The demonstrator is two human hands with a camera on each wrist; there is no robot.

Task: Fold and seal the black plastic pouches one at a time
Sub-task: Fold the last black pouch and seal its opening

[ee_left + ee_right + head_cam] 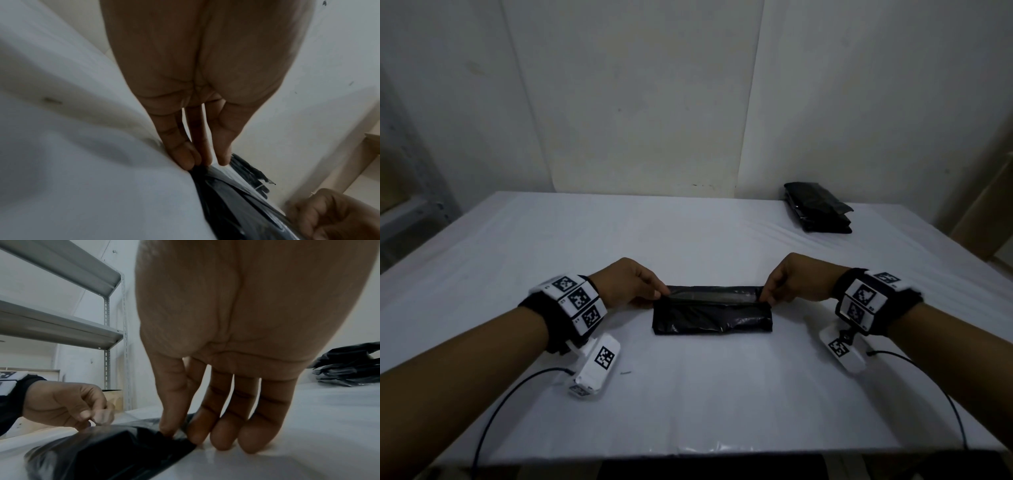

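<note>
— Where's the pouch (712, 317)?
— Flat on the white table (688, 394), near the front edge. The left hand (626, 284) and right hand (796, 279) each pinch an end of its far flap.
— How will it handle?
— Probably light, limp and slick, so grip the corners. The pile of pouches (816, 207) sits well apart, far right.

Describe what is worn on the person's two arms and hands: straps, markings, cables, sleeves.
Both forearms are bare, with no sleeves and no gloves. The left wrist carries a black strap with white blocks printed with black square-code markers, and a white marker-tagged camera unit hangs beneath it. The right wrist wears a matching black strap with white marker blocks and a white unit. A thin black cable runs from each unit.
</note>
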